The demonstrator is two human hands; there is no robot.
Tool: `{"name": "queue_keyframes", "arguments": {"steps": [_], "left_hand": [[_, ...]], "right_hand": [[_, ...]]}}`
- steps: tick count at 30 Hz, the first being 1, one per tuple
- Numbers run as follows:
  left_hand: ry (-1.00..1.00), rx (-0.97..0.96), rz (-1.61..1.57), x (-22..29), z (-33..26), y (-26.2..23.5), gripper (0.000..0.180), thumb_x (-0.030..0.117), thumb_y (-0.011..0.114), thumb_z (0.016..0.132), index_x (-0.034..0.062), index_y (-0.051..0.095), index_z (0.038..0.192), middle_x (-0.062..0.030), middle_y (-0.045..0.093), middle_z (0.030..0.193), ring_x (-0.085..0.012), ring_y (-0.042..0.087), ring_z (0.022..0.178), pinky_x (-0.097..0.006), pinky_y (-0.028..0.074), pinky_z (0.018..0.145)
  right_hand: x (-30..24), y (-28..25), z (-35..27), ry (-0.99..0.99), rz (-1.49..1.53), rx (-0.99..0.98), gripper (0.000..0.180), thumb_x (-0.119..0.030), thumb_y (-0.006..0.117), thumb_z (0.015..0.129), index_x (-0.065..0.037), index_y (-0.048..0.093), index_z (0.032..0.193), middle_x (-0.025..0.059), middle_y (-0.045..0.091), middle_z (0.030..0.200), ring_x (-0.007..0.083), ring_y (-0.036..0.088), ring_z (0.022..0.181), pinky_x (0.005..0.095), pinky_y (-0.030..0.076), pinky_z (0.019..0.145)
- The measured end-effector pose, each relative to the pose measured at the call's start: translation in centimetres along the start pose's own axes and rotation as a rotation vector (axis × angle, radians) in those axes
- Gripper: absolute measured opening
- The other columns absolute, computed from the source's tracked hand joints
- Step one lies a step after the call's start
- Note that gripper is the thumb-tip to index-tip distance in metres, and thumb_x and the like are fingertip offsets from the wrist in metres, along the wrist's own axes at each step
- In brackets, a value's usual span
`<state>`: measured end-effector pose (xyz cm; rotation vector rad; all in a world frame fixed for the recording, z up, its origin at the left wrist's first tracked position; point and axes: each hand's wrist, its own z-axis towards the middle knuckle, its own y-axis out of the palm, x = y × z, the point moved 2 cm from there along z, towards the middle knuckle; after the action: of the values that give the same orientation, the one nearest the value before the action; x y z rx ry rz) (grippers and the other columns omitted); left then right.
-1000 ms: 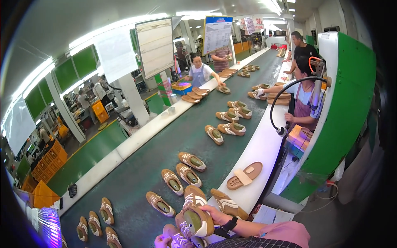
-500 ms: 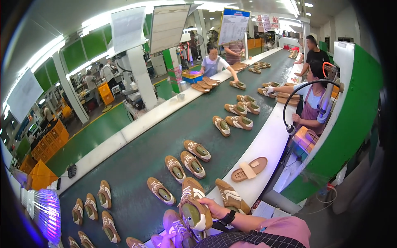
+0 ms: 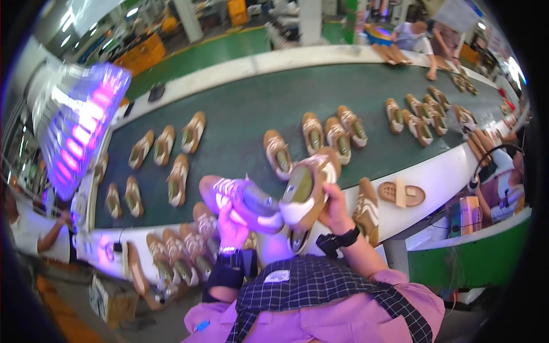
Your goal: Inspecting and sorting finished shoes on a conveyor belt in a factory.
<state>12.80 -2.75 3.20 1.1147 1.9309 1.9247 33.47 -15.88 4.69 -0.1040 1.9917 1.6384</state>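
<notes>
Two tan sneakers with white stripes and green filling inside are held side by side in front of me. My left hand grips one sneaker by its near side; purple light falls on it. My right hand has its fingers round the side of the other sneaker. The two heels are close together. Just right of my right hand, another sneaker lies on the white ledge. A tan sole with a pale strap-like piece across it rests farther right.
Several sneakers stand on the green conveyor belt. A row of sneakers lines the near ledge on the left. A purple-lit lamp hangs at the left. Co-workers sit across the belt and at both sides.
My view has swung left and down. The left-hand sneaker, low beside the other before, is now raised level with it. Both hands keep their hold.
</notes>
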Motion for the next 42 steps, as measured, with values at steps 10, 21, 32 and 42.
{"name": "queue_keyframes", "arguments": {"steps": [10,21,32,42], "left_hand": [[0.092,0.218,-0.013,-0.3,-1.8,-3.8,0.049,0.027,0.06,0.081,0.0061,0.047,0.124,-0.0071,0.057,0.118,-0.0235,0.055,0.108,-0.041,0.046,0.093],[0.06,0.236,-0.015,-0.7,-0.4,-5.1,0.054,0.033,0.061,0.08,0.0102,0.046,0.126,-0.0067,0.054,0.121,-0.0255,0.052,0.111,-0.048,0.043,0.094],[0.034,0.258,0.001,-0.8,-0.2,-4.6,0.052,0.033,0.061,0.08,0.0104,0.048,0.125,-0.0059,0.056,0.12,-0.0247,0.053,0.11,-0.046,0.044,0.093],[0.062,0.215,0.042,-0.7,-0.5,-4.8,0.044,0.031,0.056,0.084,0.0081,0.05,0.121,-0.0057,0.059,0.115,-0.022,0.056,0.106,-0.041,0.045,0.093]], "right_hand": [[3.3,0.1,-1.2,-0.088,-0.144,0.185,0.044,-0.031,0.055,0.088,-0.006,0.045,0.124,0.0085,0.057,0.118,0.0215,0.057,0.105,0.037,0.052,0.083],[3.9,0.1,-1.3,-0.154,-0.151,0.351,0.039,-0.033,0.055,0.089,-0.009,0.047,0.119,0.0039,0.06,0.107,0.0149,0.06,0.093,0.0277,0.053,0.067],[3.9,-1.2,-1.0,-0.152,-0.155,0.325,0.041,-0.033,0.053,0.09,-0.008,0.046,0.123,0.0071,0.056,0.118,0.0202,0.057,0.104,0.0354,0.052,0.083],[4.1,-2.1,-1.4,-0.153,-0.196,0.294,0.043,-0.036,0.049,0.091,-0.008,0.045,0.124,0.0077,0.055,0.119,0.0211,0.056,0.106,0.0376,0.049,0.087]]}}
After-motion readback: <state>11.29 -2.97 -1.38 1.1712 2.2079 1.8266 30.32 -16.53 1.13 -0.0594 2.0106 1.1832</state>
